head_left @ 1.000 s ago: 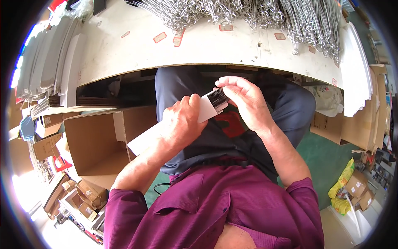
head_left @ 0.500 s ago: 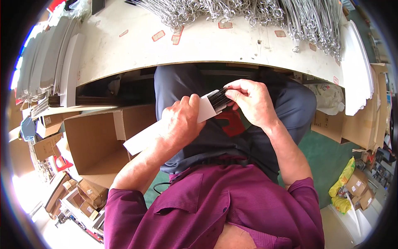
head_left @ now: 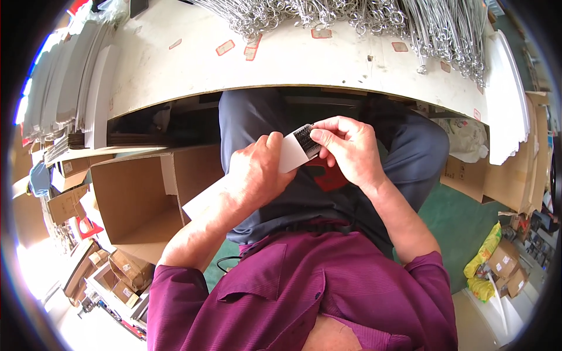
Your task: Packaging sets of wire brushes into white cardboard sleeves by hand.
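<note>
My left hand point(head_left: 257, 169) is wrapped round a long, narrow white carton point(head_left: 293, 154), held slantwise above my lap. Part of the carton passes under my left wrist. From its upper right end shows a bundle of black bristly pieces point(head_left: 305, 139), packed close together; their exact kind is hard to make out. My right hand point(head_left: 350, 146) has its thumb and fingers closed at the outer end of this bundle. The fingertips partly cover the black pieces, and the rest of them is hidden inside the carton.
Ahead is a white worktable point(head_left: 193, 67) with many looped metal wires point(head_left: 374, 17) along its far side. Stacked flat white cartons point(head_left: 70, 88) stand at left, more white card point(head_left: 504, 99) at right. An open cardboard box point(head_left: 137, 202) sits left of my legs.
The black bundle sits deeper in the carton, with less of it sticking out. My right hand has moved slightly left and down along with it.
</note>
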Available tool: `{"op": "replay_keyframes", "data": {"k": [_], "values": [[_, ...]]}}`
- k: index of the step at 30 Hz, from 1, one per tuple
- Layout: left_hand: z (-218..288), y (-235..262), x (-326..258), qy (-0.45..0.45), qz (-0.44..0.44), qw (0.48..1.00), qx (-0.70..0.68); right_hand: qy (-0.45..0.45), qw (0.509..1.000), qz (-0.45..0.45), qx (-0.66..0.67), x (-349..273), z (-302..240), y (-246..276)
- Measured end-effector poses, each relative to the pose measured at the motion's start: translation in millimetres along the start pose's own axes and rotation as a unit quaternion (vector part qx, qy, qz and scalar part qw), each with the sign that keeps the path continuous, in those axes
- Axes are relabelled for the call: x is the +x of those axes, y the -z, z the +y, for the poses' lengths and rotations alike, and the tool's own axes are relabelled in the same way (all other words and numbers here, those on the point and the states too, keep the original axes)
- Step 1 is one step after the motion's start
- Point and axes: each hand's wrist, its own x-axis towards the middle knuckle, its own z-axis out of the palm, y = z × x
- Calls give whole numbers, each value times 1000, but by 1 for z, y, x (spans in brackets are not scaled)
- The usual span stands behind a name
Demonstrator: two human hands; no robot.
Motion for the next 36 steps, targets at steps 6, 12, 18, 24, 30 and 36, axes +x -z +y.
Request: {"op": "replay_keyframes", "data": {"k": [6,12,18,24,30,36], "values": [[4,0,1,1,-10,1000,-26,371,889,84,-256,-2,36,-15],[2,0,2,18,-16,999,-43,399,869,58,-287,-15,39,-16],[5,-1,-4,22,-9,997,-78,211,960,-113,-144,-16,29,1],[9,4,2,6,-13,993,-119,240,966,-55,-83,-20,36,0],[15,4,5,-14,12,986,-165,149,987,1,59,-25,36,-11],[13,-1,6,-49,1,988,-146,262,953,67,-135,-19,35,-16]]}}
